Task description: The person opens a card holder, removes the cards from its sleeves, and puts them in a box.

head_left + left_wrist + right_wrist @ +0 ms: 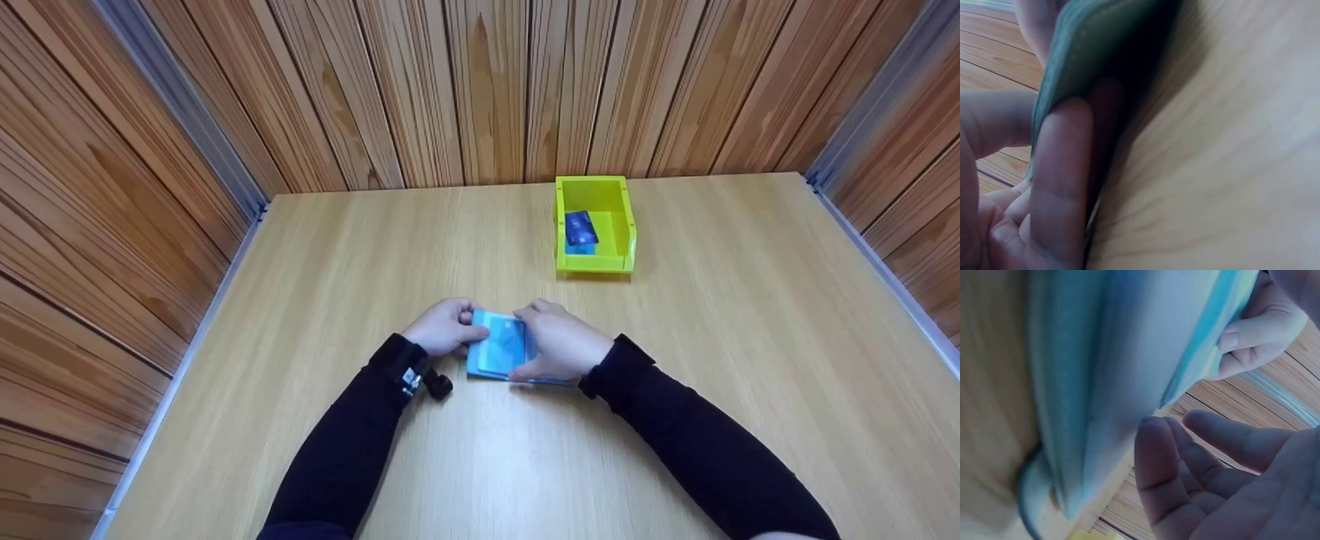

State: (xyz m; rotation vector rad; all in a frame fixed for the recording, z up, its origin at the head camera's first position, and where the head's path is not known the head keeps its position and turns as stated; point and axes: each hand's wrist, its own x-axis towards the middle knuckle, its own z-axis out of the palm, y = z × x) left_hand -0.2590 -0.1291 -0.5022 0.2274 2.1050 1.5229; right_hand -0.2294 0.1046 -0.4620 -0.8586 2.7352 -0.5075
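Observation:
A light blue wallet [475, 366] with stitched edges lies partly opened in front of the person, with a pale blue card [504, 346] showing on its inside. My left hand [442, 327] pinches the wallet's left edge, thumb on top and fingers underneath; the left wrist view shows a finger [1061, 169] against its underside. Over the wallet's right part is my right hand [559, 341], its thumb at the near edge and fingertips at the far edge. In the right wrist view, curled fingers [1157, 467] come right up to the wallet's edge.
Farther back on the wooden table [360, 247], right of centre, stands a yellow-green bin [616, 264]. A dark blue card [579, 227] leans inside it over a light blue one. Wood-plank walls [487, 90] close off the back and sides.

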